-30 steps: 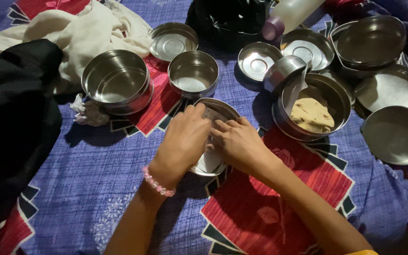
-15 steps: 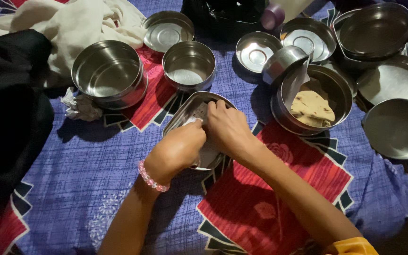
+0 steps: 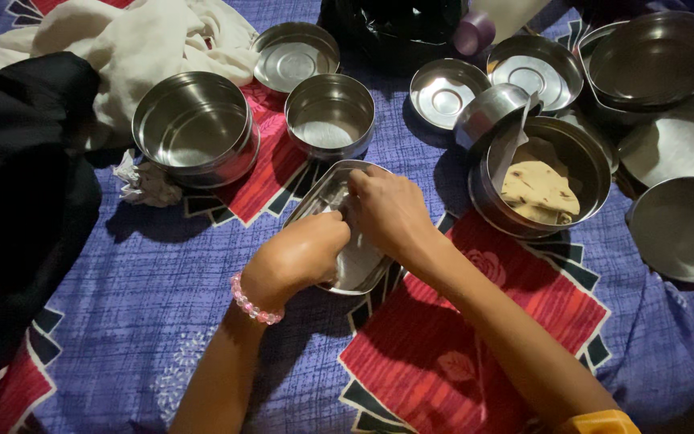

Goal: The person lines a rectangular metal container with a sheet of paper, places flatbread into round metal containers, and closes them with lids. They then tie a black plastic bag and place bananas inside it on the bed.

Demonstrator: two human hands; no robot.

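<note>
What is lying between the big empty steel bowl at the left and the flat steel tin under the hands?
In the head view, only bare patterned cloth lies between bowl and tin.

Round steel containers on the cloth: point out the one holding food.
The wide round steel container right of the right hand: tan flatbread lies inside it; the other steel bowls show bare metal.

Both hands cover most of the steel tray [image 3: 315, 201], so what's inside is anyone's guess; the bottle [image 3: 491, 20] is cropped up top.
</note>
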